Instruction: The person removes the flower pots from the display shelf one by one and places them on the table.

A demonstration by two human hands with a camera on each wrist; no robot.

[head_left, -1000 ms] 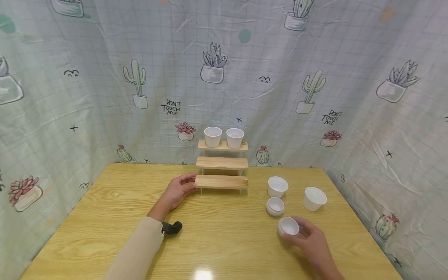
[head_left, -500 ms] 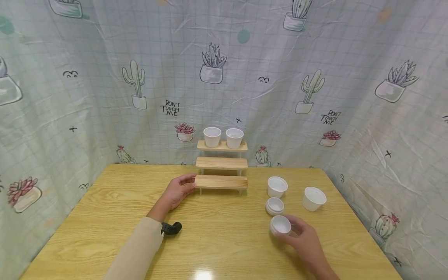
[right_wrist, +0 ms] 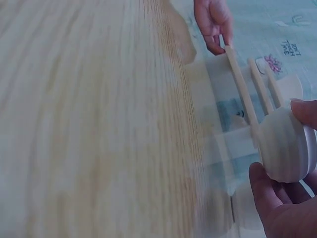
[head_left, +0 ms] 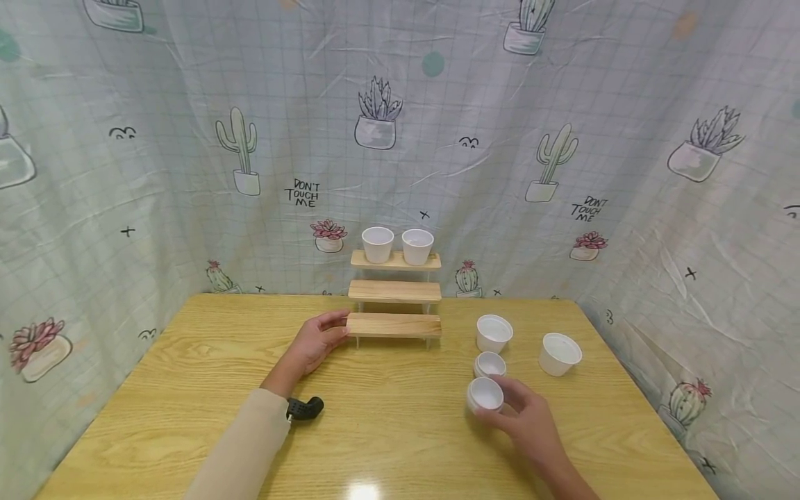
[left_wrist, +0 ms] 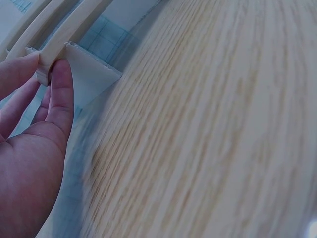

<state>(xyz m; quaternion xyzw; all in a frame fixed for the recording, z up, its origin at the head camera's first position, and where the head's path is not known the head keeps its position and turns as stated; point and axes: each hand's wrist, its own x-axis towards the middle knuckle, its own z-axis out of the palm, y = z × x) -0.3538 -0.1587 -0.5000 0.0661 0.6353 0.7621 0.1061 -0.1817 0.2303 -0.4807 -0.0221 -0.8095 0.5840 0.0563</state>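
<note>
A three-tier wooden display stand with clear supports stands at the back of the table. My left hand pinches the left end of its lowest board between thumb and fingers, as the left wrist view shows at the board. My right hand grips a small white pot by its right side, mouth up. In the right wrist view this pot shows a ribbed wall between thumb and fingers. Right behind it is a similar small white pot, partly hidden; I cannot tell whether they touch.
Two white pots, the left one and the right one, stand on the top board. Larger white pots, one behind and one farther right, stand on the wooden table. A cactus-print curtain hangs behind.
My right hand has carried the small white pot left and slightly away from me, up to the front of the other small pot. The left hand has stayed on the stand.
</note>
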